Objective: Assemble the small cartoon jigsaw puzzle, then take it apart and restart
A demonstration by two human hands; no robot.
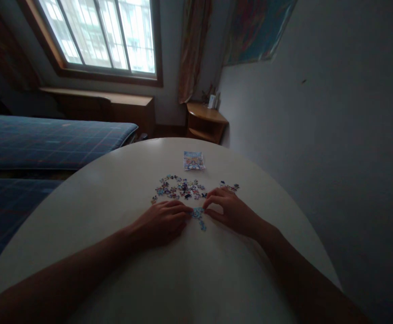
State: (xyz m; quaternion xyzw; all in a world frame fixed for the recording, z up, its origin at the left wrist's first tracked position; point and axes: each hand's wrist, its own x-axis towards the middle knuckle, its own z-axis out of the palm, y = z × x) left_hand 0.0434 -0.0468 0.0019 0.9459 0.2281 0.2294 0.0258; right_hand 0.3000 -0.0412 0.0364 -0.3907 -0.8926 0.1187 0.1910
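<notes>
A small cluster of joined light-blue jigsaw puzzle pieces [196,213] lies flat on the white table [138,279], between my two hands. My left hand [165,220] rests on the tabletop, fingers together, with its fingertips pressed on the cluster's left edge. From the other side, my right hand [229,209] curves its thumb and forefinger in a pinch at the right edge of the cluster. Another blue stretch of puzzle [202,225] hangs toward me from the cluster; whether it is linked is hard to see. The fingertips partly hide the edges they touch.
Loose puzzle pieces [179,186] spread in a heap just beyond my hands. A smaller group of pieces [232,186] lies behind my right hand. Farther back is a printed packet [194,161]. A wall [304,148] stands close on the right; a plaid mattress [54,139] is at left.
</notes>
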